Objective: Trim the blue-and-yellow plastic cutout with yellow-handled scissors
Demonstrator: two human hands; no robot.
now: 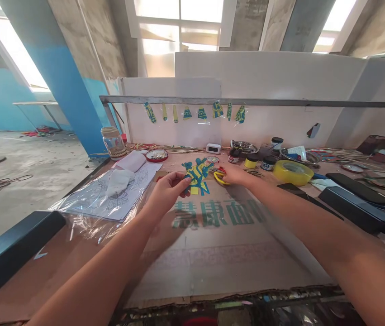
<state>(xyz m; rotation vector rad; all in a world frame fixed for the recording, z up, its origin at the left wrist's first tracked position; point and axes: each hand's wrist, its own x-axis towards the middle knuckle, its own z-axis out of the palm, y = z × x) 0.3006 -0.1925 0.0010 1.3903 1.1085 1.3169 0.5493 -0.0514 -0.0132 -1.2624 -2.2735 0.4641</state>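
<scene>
**Cut-out held over cardboard**

Left hand (165,192) pinches a blue-and-yellow painted film cut-out (197,176) by its lower-left edge, above the brown cardboard sheet (212,253); long axis tilts up-right. Right hand (235,174) closes around yellow-handled scissors (220,176), just beside the cut-out.

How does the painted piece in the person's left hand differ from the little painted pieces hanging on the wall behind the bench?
The piece in hand is pinched by the left hand low over the cardboard; the hanging pieces are strung in a row below the metal rail. The piece in hand looks larger and sprawling with several arms; the hanging pieces look small and compact. Both share yellow and blue-green colouring.
</scene>
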